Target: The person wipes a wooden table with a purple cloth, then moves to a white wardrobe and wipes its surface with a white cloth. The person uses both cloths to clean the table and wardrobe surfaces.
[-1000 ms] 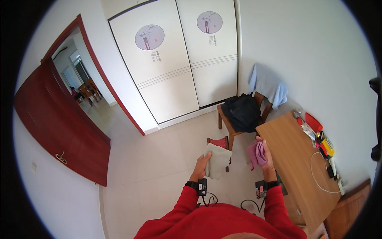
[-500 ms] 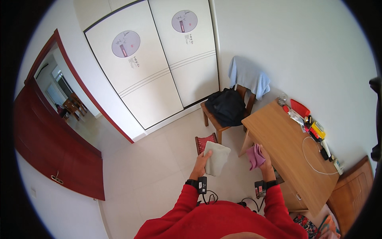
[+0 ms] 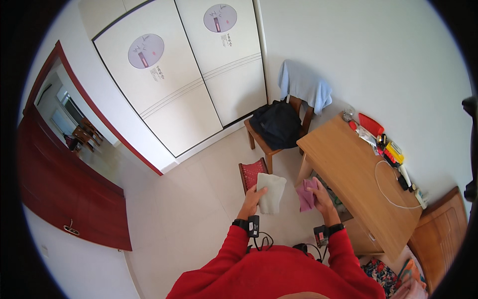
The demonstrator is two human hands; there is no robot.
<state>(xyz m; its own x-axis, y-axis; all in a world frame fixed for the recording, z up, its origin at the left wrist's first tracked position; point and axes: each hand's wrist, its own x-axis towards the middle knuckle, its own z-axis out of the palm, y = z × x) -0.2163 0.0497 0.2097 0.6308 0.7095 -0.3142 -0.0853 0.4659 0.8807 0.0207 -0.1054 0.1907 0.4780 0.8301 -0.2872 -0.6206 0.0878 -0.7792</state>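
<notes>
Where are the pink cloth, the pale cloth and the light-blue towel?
Pink cloth [image 3: 304,197]: head view, on its folded front.
Pale cloth [image 3: 273,194]: head view, mid-face of the folded piece.
Light-blue towel [image 3: 304,84]: head view, middle of its draped part.

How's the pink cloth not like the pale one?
The pink cloth is mauve-pink; the pale cloth is off-white. The pink cloth looks smaller, the pale cloth bigger. The right hand holds the pink cloth, the left hand the pale cloth. Both are hand-held.

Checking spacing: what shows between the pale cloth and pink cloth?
In the head view, only light floor shows between the pale cloth and pink cloth.
</notes>
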